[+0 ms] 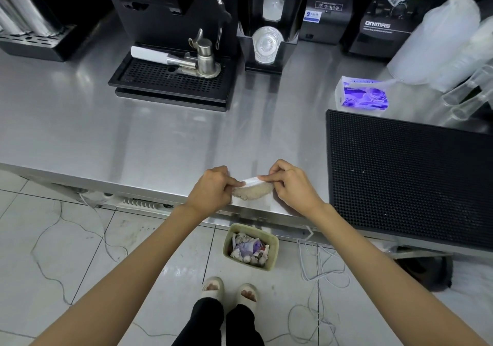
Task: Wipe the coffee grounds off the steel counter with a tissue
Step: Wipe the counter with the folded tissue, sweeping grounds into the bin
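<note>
A white tissue [252, 181] lies at the front edge of the steel counter [112, 132], with a heap of pale brown coffee grounds [252, 190] gathered in it. My left hand [213, 189] pinches the tissue's left end. The tissue's right end is pinched by my right hand [290, 185], and the tissue's far edge is lifted over the grounds. Part of the tissue is hidden under both hands.
A black rubber bar mat [408, 175] lies right of my hands. A purple tissue pack [361, 95] sits behind it. A coffee machine's drip tray [170, 81] and a lid holder [264, 47] stand at the back. A small bin [250, 247] of crumpled tissues is on the floor below the counter edge.
</note>
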Demonstrator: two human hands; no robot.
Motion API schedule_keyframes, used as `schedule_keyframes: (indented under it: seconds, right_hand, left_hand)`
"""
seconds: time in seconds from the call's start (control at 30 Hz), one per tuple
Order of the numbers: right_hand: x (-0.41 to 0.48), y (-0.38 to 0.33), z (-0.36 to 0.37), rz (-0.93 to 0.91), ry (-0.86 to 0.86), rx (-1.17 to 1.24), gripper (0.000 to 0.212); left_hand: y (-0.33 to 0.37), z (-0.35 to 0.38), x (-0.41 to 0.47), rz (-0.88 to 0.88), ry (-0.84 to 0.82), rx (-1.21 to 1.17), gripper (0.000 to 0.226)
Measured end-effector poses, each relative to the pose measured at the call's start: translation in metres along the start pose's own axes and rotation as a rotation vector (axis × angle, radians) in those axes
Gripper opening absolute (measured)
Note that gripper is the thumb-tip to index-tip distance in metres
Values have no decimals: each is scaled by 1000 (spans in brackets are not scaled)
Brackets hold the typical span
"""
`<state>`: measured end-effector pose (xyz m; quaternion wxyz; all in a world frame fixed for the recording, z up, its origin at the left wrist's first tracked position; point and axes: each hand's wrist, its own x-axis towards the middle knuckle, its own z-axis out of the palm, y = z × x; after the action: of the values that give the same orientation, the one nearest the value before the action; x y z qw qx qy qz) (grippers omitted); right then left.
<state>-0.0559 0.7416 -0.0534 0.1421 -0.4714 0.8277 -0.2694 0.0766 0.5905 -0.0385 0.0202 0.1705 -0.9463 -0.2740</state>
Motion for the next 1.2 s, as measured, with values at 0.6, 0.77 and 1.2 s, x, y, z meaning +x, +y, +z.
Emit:
schedule_keyframes:
  seconds: [0.6, 0.77, 1.2]
  right_hand:
    - [-10, -15, 5, 198, 6, -33, 34]
    - [-12, -17, 5, 204, 27, -13, 32]
    - [-60, -5, -4, 145, 63, 40, 30]
  left_hand:
    - [-14, -6, 6, 99, -162, -9, 32]
    - [-14, -6, 6, 117, -156, -10, 32]
    - [11, 12, -12, 221, -198, -25, 33]
